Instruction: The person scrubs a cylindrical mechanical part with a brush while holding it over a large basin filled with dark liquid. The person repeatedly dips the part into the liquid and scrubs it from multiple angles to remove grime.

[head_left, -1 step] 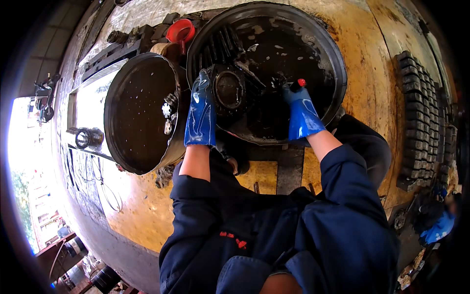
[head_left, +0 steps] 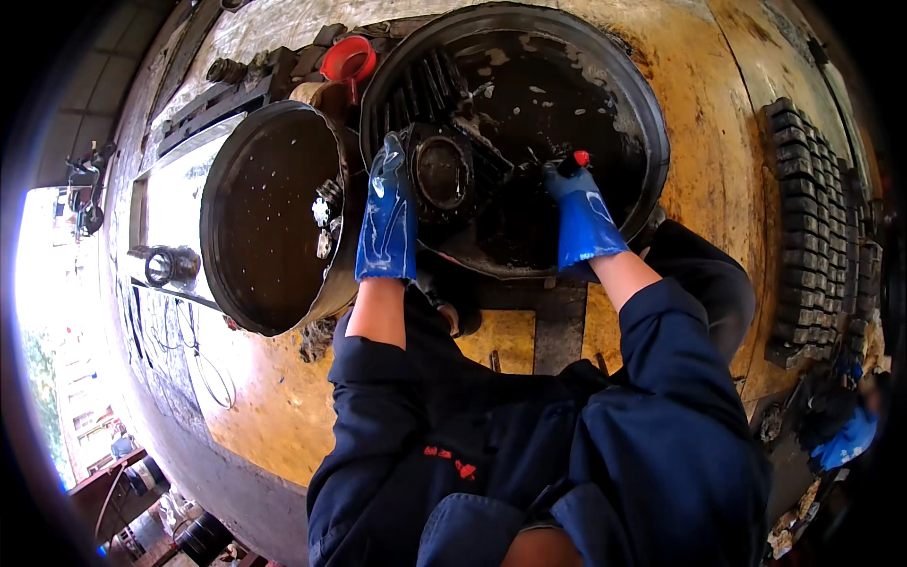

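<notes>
My left hand (head_left: pixel 385 208), in a wet blue rubber glove, grips the left side of a dark, oily metal part (head_left: pixel 442 176) with a round opening. That part rests inside a large round black tub (head_left: pixel 658 113) holding dark liquid. Over the tub's right half, my right hand (head_left: pixel 580 210), gloved alike, is closed around a dark-handled tool with a red end (head_left: pixel 581 158). The tool's working end is lost against the dark liquid, so its kind does not show. Behind the round part lie ribbed black pieces (head_left: pixel 420 90).
A second round tub (head_left: pixel 210 213) with dark liquid stands at the left, small metal parts at its right side. A red plastic scoop (head_left: pixel 350 61) lies behind it. Stacked dark metal blocks (head_left: pixel 803 227) line the right. A cylindrical metal part (head_left: pixel 162 267) sits at far left.
My right hand and the red-ended tool have shifted very slightly to the left. My left hand and the metal part look almost unmoved.
</notes>
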A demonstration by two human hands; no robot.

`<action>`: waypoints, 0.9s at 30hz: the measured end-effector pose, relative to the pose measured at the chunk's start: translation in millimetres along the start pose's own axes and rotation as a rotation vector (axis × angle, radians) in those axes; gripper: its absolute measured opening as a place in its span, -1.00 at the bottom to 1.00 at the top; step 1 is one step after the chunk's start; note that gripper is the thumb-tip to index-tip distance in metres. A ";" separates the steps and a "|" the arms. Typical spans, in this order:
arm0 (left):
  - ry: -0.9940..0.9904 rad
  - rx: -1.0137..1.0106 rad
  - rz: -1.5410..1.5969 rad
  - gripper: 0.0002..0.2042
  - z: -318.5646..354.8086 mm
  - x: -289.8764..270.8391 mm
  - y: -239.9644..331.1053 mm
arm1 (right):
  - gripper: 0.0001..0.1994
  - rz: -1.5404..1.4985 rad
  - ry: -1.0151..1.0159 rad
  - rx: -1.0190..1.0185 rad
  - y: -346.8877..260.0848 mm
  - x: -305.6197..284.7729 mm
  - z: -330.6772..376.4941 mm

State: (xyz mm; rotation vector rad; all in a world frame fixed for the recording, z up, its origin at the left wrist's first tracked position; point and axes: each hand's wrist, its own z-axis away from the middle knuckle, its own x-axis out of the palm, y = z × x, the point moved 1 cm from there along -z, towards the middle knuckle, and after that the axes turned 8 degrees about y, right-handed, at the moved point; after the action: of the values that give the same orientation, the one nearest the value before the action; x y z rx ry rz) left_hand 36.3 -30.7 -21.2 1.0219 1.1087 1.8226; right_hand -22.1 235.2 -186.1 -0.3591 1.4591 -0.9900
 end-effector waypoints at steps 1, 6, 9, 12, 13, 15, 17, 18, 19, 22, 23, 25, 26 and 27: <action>0.012 -0.002 0.020 -0.50 2.2 -6.8 1.1 | -0.72 -0.147 -0.042 -0.007 -21.7 -4.0 14.6; -0.007 -0.056 0.137 -0.47 7.2 -8.5 -0.5 | -0.84 -0.399 -0.274 -0.284 -126.4 -15.3 33.6; -0.026 -0.079 0.199 -0.45 8.0 -7.5 0.8 | -0.86 -0.690 -0.361 -0.219 -167.9 -0.2 49.6; -0.067 -0.114 0.235 -0.43 6.2 7.5 -3.3 | -0.80 -0.852 -0.501 -0.237 -127.5 34.7 37.1; -0.063 -0.118 0.240 -0.43 7.2 6.0 -3.5 | -0.77 -0.945 -0.551 -0.182 -124.3 35.8 50.4; -0.046 -0.117 0.265 -0.42 6.6 -5.4 -4.1 | -0.74 -0.946 -0.638 -0.108 -133.7 20.7 88.7; -0.087 -0.132 0.298 -0.42 0.1 -7.9 -13.7 | -0.75 -0.609 -0.497 -0.366 -137.1 -16.9 113.5; -0.104 -0.136 0.308 -0.42 -5.0 -13.2 -17.6 | -0.75 -0.369 -0.305 -0.600 -133.5 -23.6 120.8; -0.122 -0.139 0.317 -0.42 -9.5 -18.0 -21.8 | -0.75 -0.363 -0.304 -0.641 -126.5 -25.7 122.3; 0.024 0.209 -0.553 -0.42 27.2 11.0 17.2 | -0.77 -0.322 -0.252 -0.735 -104.7 -40.6 128.7; 0.047 0.297 -0.706 -0.42 28.0 12.9 19.1 | -0.77 -0.205 -0.265 -0.737 -95.7 -45.7 123.8; 0.071 0.345 -0.737 -0.42 23.4 12.6 16.6 | -0.77 0.026 -0.293 -0.731 -73.9 -50.3 106.3; 0.081 0.346 -0.709 -0.42 21.1 9.5 15.3 | -0.75 0.172 -0.308 -0.590 -65.5 -48.8 93.9; 0.076 0.343 -0.668 -0.42 18.0 10.8 13.3 | -0.72 0.044 -0.219 -0.490 -41.7 -45.3 75.0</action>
State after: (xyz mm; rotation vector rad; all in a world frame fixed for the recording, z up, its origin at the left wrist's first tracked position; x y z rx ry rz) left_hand 45.7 -19.9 -0.9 0.6454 1.6130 1.1642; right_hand 41.2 217.8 -114.6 -0.7621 1.4883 -0.5270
